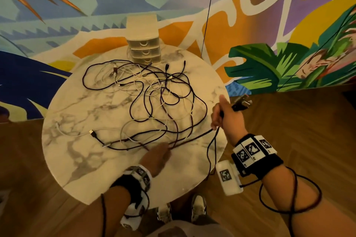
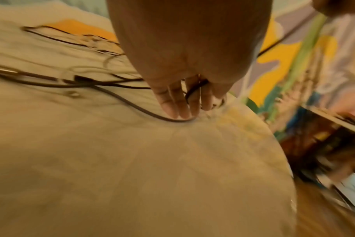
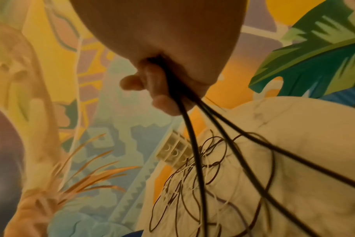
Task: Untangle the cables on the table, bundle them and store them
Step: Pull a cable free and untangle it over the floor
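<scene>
A tangle of dark and white cables [image 1: 154, 92] sprawls over the round marble table [image 1: 86, 140]. My right hand [image 1: 221, 113] hovers at the table's right edge. It grips dark cable strands in a fist, and a dark plug end [image 1: 241, 103] sticks out behind the thumb. In the right wrist view three dark strands [image 3: 195, 152] fan down from my right hand [image 3: 162, 89] toward the pile. My left hand [image 1: 159, 153] is low on the near side. There its fingers [image 2: 184, 102] point down at the tabletop with a dark cable [image 2: 195, 91] caught between them.
A small cream drawer unit [image 1: 143, 44] stands at the table's far edge. A loose USB plug [image 1: 93, 133] and a white cable [image 1: 63, 131] lie at the near left. A painted mural wall is behind, wooden floor all around, and my shoes [image 1: 198, 208] are under the near rim.
</scene>
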{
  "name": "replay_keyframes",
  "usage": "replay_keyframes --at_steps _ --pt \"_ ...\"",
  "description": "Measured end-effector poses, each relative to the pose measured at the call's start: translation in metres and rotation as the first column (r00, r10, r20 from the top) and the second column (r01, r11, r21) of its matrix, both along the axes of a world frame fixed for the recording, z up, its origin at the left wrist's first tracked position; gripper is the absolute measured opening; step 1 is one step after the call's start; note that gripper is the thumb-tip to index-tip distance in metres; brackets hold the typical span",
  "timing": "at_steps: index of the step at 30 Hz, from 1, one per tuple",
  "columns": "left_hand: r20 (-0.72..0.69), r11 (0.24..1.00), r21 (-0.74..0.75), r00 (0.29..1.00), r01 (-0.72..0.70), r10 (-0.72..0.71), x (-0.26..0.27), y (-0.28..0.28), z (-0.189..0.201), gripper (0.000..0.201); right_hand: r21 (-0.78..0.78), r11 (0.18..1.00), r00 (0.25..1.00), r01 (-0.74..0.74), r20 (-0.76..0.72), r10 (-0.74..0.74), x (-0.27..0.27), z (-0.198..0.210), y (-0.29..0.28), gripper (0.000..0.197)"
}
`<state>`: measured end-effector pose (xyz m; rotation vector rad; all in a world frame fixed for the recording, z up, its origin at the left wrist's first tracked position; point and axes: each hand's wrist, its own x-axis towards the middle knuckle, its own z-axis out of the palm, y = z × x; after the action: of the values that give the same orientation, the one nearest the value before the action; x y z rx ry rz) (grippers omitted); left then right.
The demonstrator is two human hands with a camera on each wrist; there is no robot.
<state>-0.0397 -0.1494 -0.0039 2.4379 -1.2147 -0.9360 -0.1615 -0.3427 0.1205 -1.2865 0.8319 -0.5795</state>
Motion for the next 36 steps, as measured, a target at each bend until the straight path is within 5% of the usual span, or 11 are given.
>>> replay_keyframes --at_steps 4,8,12,16,18,20,22,24,28,32,36 --pt "-0.047 0.920 -0.327 0.976 -0.217 0.213 0.036 -0.015 0.071 0.023 -0.185 0.974 0.980 0.131 -0.126 -0.156 -0.014 -0.007 -0.010 0.054" --pt "0.373 0.938 -0.342 0.925 0.057 0.080 0.003 -0.054 0.133 0.030 -0.167 0.962 0.943 -0.216 -0.291 0.161 -0.008 0.004 0.020 0.060" --pt "0.494 0.945 -0.263 0.869 0.194 -0.041 -0.043 -0.061 0.134 0.028 -0.123 0.921 0.869 -0.369 -0.396 0.296 -0.010 -0.001 0.036 0.041" --pt "0.385 0.909 -0.364 0.921 0.204 -0.052 -0.051 -0.056 0.118 0.029 -0.090 0.921 0.860 -0.379 -0.401 0.315 -0.017 -0.005 0.029 0.041" --pt "0.122 0.911 -0.412 0.992 0.023 0.030 -0.054 -0.056 0.098 0.022 -0.144 0.923 0.896 -0.358 -0.332 0.296 -0.016 -0.005 0.026 0.038" --pt "-0.269 0.892 -0.337 0.939 -0.300 0.214 -0.055 -0.049 0.069 0.016 -0.181 0.939 0.932 -0.292 -0.275 0.237 -0.014 -0.005 0.023 0.041" --pt "-0.417 0.871 -0.220 0.849 -0.440 0.323 -0.051 -0.038 0.045 0.012 -0.208 0.945 0.950 -0.251 -0.242 0.198 -0.015 -0.008 0.021 0.045" --pt "-0.424 0.848 -0.230 0.834 -0.478 0.355 -0.039 -0.035 0.035 0.010 -0.227 0.953 0.965 -0.202 -0.209 0.155 -0.019 -0.011 0.019 0.047" --pt "-0.322 0.699 -0.515 0.867 -0.497 0.380 -0.012 -0.047 0.052 0.012 -0.148 0.986 0.996 -0.075 -0.053 0.067 -0.028 -0.016 0.009 0.047" --pt "0.029 0.857 -0.515 0.998 -0.029 0.051 -0.042 -0.053 0.063 0.019 -0.051 0.937 0.930 -0.347 -0.152 0.336 -0.023 -0.026 0.024 0.041" --pt "-0.174 0.879 -0.446 0.980 -0.167 0.097 -0.048 -0.048 0.037 0.017 -0.027 0.911 0.886 -0.412 -0.244 0.394 -0.017 -0.031 0.033 0.045"
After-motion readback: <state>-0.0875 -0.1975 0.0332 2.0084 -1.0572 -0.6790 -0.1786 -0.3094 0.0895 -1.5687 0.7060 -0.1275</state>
